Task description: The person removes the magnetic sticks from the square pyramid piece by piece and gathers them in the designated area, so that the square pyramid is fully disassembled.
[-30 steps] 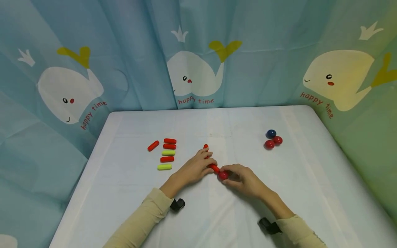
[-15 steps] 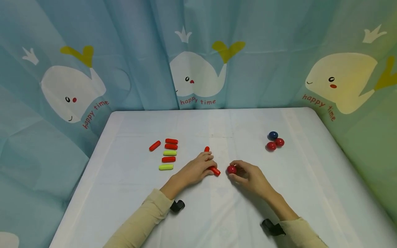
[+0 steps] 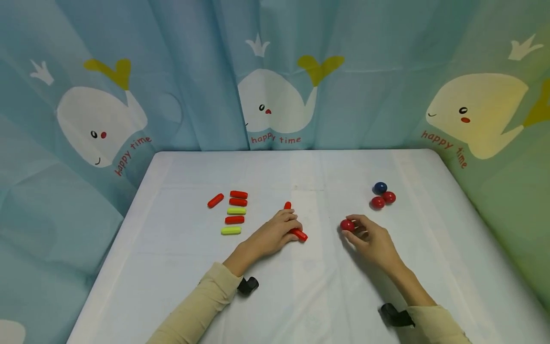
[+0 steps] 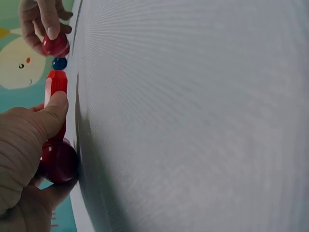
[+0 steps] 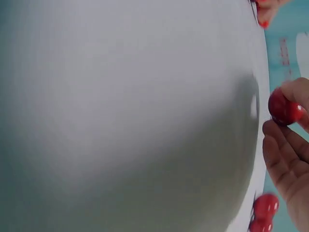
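Note:
My left hand (image 3: 272, 233) grips a short red rod (image 3: 299, 234) near the table's middle, its free end pointing right toward me. Past the fingertips, a second red rod (image 3: 287, 205) sticks out at the far side. In the left wrist view, the thumb presses on the red rod, and a dark red ball (image 4: 60, 162) sits at the rod's hand-side end, within the fingers; the head view hides that ball. To the right, my right hand (image 3: 375, 242) pinches another red ball (image 3: 347, 225) between thumb and fingertips, apart from the rods.
At the left lie several loose rods, among them a slanted red rod (image 3: 216, 200) and a yellow-green rod (image 3: 231, 231). A blue ball (image 3: 380, 188) and two red balls (image 3: 377, 203) cluster at the back right. A whale-print curtain (image 3: 193, 95) hangs behind the white table (image 3: 172, 267).
The red ball in my right hand has come away from the red rod's end and moved right and slightly back. My left hand has stayed on the rods.

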`<state>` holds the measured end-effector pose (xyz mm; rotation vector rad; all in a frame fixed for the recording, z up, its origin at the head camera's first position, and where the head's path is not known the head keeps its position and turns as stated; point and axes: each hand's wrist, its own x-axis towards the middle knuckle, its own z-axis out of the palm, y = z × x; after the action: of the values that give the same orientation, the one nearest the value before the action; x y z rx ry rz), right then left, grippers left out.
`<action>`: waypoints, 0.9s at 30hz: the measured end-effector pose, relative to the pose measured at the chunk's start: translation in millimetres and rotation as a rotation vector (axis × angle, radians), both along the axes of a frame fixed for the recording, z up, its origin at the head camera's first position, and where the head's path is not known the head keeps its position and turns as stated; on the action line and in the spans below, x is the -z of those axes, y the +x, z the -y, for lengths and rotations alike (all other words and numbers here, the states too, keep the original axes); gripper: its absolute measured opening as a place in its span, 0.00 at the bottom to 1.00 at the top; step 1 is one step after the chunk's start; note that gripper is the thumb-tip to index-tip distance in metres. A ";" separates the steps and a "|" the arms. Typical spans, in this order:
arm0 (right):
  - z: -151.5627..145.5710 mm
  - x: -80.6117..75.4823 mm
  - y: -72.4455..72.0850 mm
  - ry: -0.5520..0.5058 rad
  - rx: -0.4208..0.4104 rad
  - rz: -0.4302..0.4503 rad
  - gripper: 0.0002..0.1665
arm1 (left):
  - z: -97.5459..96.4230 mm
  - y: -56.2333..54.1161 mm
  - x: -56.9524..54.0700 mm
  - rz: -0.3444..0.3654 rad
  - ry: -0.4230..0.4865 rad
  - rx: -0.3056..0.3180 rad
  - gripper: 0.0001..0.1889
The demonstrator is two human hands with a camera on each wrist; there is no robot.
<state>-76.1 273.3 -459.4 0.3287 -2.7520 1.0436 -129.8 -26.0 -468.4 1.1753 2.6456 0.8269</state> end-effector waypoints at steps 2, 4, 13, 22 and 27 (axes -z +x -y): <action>-11.1 -1.3 -1.4 -0.006 0.043 -0.022 0.22 | 0.1 -0.1 -0.2 0.005 0.004 -0.002 0.11; -23.1 -2.7 -3.4 -0.009 0.094 -0.034 0.23 | 0.0 -0.4 0.0 0.004 0.010 0.001 0.11; -68.8 -7.4 -16.0 0.041 0.343 0.011 0.27 | -0.2 0.0 0.7 -0.025 0.020 0.025 0.11; -82.4 -2.9 -31.1 0.097 0.390 0.106 0.29 | 0.7 -0.5 2.7 0.001 0.014 0.008 0.12; -84.2 -2.5 -34.8 0.107 0.394 0.119 0.29 | 1.4 -1.1 2.5 0.018 0.003 0.000 0.12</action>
<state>-110.9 357.5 -456.9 -0.2632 -2.8154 0.8385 -131.0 -27.5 -470.9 1.1636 2.6306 0.8374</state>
